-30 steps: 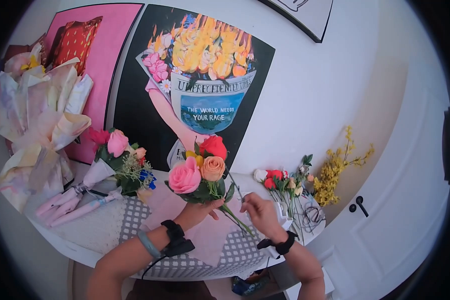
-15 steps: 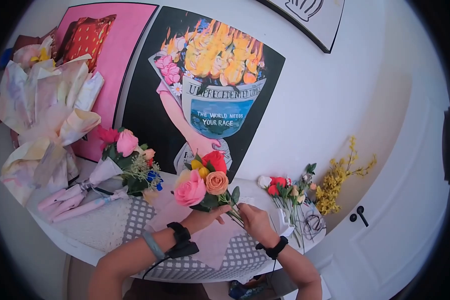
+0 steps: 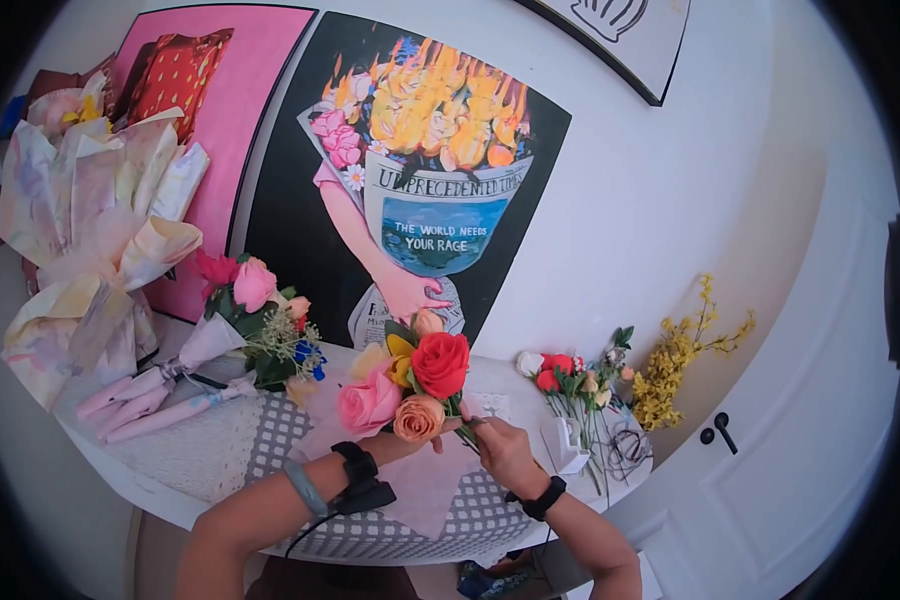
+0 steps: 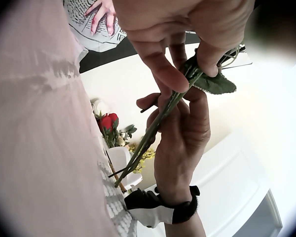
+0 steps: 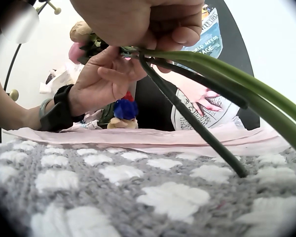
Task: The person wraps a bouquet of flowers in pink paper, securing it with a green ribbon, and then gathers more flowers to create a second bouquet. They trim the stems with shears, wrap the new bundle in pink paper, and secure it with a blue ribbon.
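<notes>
A small bunch of artificial flowers is held above the table: a red rose (image 3: 440, 364), a pink rose (image 3: 368, 402), an orange rose (image 3: 419, 418) and a yellow bloom (image 3: 400, 358). Just below the blooms, the left hand (image 3: 402, 446) pinches the green stems (image 4: 160, 116) between thumb and fingers. The right hand (image 3: 507, 452) grips the same stems close beside it, its fingers curled round them. In the right wrist view the stem ends (image 5: 202, 118) fan out beyond the right hand (image 5: 138, 24). The blooms partly hide the left fingers in the head view.
Pink wrapping paper (image 3: 425, 490) lies on the grey-white cloth (image 3: 485, 500). Wrapped flowers (image 3: 255, 285) lie at left beside a large paper-wrapped bouquet (image 3: 95, 210). Loose red flowers (image 3: 548, 380), a white holder (image 3: 566, 450) and yellow sprigs (image 3: 660, 385) are at right. Paintings stand behind.
The bunch has turned, bringing the red rose forward and the orange one lower. The right hand has moved inward from beside a thin stem onto the bunch's stems. The head view has shifted slightly.
</notes>
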A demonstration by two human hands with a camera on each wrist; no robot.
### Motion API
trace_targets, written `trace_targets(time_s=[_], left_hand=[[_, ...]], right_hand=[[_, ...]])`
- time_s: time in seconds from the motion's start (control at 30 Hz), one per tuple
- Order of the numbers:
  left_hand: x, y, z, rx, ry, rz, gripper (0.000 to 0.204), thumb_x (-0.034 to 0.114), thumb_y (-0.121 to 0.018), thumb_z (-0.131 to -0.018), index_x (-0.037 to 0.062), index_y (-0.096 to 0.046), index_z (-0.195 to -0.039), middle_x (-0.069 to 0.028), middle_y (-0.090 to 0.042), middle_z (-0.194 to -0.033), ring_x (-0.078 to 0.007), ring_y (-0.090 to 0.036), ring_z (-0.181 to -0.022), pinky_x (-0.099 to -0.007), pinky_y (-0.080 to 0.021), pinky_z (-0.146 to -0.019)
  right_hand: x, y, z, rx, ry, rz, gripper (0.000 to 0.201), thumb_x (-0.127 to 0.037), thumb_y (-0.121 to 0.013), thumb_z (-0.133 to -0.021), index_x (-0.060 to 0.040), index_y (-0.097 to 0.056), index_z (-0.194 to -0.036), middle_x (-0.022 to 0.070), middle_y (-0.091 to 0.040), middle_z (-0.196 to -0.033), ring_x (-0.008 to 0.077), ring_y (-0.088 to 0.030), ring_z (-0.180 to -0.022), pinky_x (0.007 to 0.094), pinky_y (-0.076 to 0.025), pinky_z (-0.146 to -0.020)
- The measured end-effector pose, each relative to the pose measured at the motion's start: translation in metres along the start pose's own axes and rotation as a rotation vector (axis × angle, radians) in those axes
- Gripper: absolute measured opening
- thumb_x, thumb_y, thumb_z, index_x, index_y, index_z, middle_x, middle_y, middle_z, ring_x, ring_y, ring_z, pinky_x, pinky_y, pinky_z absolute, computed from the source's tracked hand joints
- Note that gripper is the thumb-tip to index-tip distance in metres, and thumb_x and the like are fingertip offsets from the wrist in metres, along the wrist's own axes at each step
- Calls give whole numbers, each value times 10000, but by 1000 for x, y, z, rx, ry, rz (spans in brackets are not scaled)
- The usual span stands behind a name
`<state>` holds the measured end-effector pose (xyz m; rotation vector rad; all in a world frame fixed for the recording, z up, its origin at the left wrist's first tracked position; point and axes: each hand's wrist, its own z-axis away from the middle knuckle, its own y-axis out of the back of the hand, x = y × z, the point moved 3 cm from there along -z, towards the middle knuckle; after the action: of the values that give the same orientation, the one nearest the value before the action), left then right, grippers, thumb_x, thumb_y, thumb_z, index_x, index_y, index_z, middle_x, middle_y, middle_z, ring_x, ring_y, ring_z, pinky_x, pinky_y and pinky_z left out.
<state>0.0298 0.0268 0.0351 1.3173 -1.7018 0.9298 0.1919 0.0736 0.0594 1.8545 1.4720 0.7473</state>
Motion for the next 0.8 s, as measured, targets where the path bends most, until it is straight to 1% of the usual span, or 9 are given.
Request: trace_targets(time_s=[0.17,0.23,0.3,0.37,0.4,0.47,0.57,0.7,0.8], left_hand=[[-4,0,-1,5,-69,90,130,109,-574,-879,32,-548,-980,-36,-558,-937,-110,-550,-800,-248,-514,-524],[0,1,2,41,-35,126,129,101,-570,-878,36,-549,-988,-37,-553,-964,-117,-545,-838,-258,-520,-537],[0,3,2,75,-17,154,132,99,-565,-880,38,-550,-995,-39,-549,-991,-126,-540,-872,-269,-525,-558],[-6,7,3,111,-20,176,136,104,-560,-882,41,-552,-1002,-43,-543,-1019,-137,-535,-902,-282,-531,-587],[-7,8,2,110,-9,163,149,131,-541,-900,43,-546,-1021,-57,-537,-1045,-149,-535,-934,-294,-533,-633],[-2,7,4,113,7,148,158,140,-531,-909,43,-539,-1033,-63,-537,-1049,-151,-535,-948,-298,-532,-647],[-3,8,4,122,11,152,172,149,-518,-919,43,-524,-1054,-71,-538,-1050,-153,-541,-955,-298,-528,-674],[-9,12,1,146,-20,138,166,122,-524,-913,29,-514,-1050,-74,-544,-1037,-161,-557,-944,-298,-516,-755],[-10,13,0,159,-56,163,159,85,-524,-906,16,-504,-1048,-84,-547,-1031,-181,-564,-982,-315,-495,-847]], right_hand=[[0,0,0,17,-26,-18,258,52,-543,-720,-36,-550,-962,140,-579,-774,308,-599,-690,375,-477,-561],[6,4,0,65,-42,-28,211,48,-532,-760,-34,-558,-953,156,-591,-787,322,-598,-694,386,-471,-560],[29,20,4,116,-209,72,157,7,-529,-786,-26,-582,-930,169,-612,-801,332,-607,-737,389,-479,-587],[76,30,23,75,-517,107,101,-40,-551,-786,-10,-600,-870,176,-617,-760,339,-607,-744,383,-479,-607],[90,35,35,-2,-570,141,100,-58,-566,-778,-6,-603,-855,179,-620,-758,339,-607,-748,385,-480,-619],[110,38,53,-152,-659,202,114,-93,-594,-763,1,-609,-826,183,-626,-754,339,-608,-756,389,-481,-643],[117,17,80,-340,-660,243,173,-154,-608,-749,1,-619,-827,192,-631,-777,339,-611,-768,406,-484,-673],[116,-4,91,-508,-744,379,245,-221,-585,-755,17,-643,-762,209,-629,-794,358,-608,-781,422,-481,-713],[113,-3,92,-544,-719,385,264,-234,-586,-761,21,-646,-724,215,-623,-780,368,-602,-783,429,-477,-722]])
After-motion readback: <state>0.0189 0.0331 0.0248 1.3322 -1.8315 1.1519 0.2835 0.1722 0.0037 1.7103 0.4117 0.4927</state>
